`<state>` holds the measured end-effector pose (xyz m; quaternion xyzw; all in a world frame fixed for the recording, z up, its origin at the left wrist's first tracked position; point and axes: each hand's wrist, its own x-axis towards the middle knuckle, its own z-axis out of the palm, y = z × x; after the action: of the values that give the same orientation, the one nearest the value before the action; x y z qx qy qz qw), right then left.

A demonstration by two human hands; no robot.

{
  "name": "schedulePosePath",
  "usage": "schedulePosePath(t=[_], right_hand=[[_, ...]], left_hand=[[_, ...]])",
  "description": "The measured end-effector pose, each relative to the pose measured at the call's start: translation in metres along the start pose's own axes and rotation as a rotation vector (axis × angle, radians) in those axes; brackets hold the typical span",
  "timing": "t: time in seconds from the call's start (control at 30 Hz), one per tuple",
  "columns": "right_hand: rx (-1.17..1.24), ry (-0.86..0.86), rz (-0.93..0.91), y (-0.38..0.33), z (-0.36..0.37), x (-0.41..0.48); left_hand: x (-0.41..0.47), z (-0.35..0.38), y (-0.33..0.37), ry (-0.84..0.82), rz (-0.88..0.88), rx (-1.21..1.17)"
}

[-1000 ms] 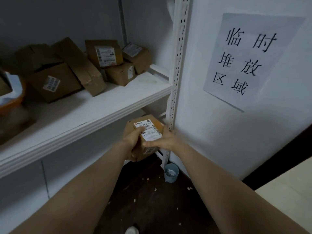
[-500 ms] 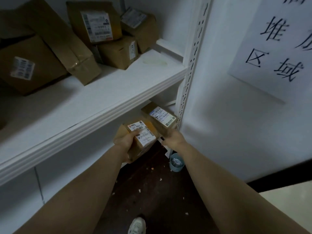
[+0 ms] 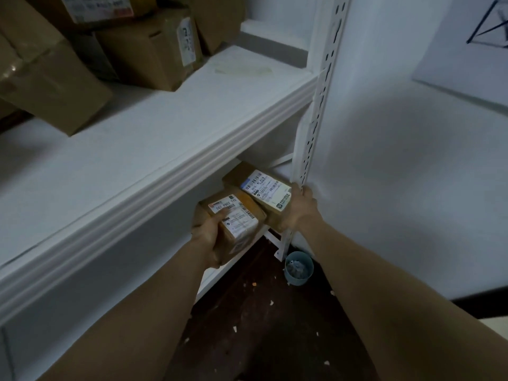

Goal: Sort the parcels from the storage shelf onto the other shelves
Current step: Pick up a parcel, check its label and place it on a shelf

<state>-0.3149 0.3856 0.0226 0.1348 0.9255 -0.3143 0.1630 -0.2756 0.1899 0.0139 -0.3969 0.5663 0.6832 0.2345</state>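
A small cardboard parcel (image 3: 242, 225) with a white label sits in my left hand (image 3: 207, 236), which grips its left end, thumb on top, just under the upper shelf (image 3: 165, 138). It hangs at the front rim of the low shelf (image 3: 217, 273). Behind it and to the right, a second labelled parcel (image 3: 265, 189) lies on that low shelf. My right hand (image 3: 301, 209) grips this second parcel at its right end, beside the shelf post (image 3: 316, 119); its fingers are hidden behind the box.
Several brown boxes (image 3: 148, 48) are stacked at the back of the upper shelf, one leaning at the left (image 3: 49, 78). A small blue cup (image 3: 298, 268) stands on the dark littered floor by the post. A white wall with a paper sign (image 3: 467, 50) is to the right.
The camera dropped lower and closer. My right hand let go of the first parcel and moved right onto the second one. My left hand carried the first parcel down toward the low shelf.
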Motion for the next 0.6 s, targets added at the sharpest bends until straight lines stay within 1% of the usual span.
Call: schedulePosePath(t=[0.07, 0.13, 0.3, 0.37, 0.47, 0.6], right_hand=[[0.032, -0.078, 0.009, 0.001, 0.004, 0.011], [0.051, -0.101, 0.01, 0.0, 0.008, 0.022], [0.185, -0.036, 0.046, -0.002, 0.009, 0.042], [0.077, -0.033, 0.034, -0.005, 0.01, 0.045], [0.08, -0.05, -0.022, -0.012, 0.019, 0.048], [0.076, -0.03, -0.07, -0.018, 0.026, 0.056]], left_hand=[[0.007, -0.001, 0.002, -0.012, -0.011, 0.001], [0.0, -0.001, 0.006, -0.03, -0.003, 0.007], [0.013, -0.001, 0.01, -0.034, 0.016, 0.012], [0.018, 0.001, 0.012, -0.038, 0.016, 0.006], [0.025, 0.003, 0.017, -0.006, 0.015, 0.019], [0.026, 0.005, 0.018, -0.02, -0.002, -0.022]])
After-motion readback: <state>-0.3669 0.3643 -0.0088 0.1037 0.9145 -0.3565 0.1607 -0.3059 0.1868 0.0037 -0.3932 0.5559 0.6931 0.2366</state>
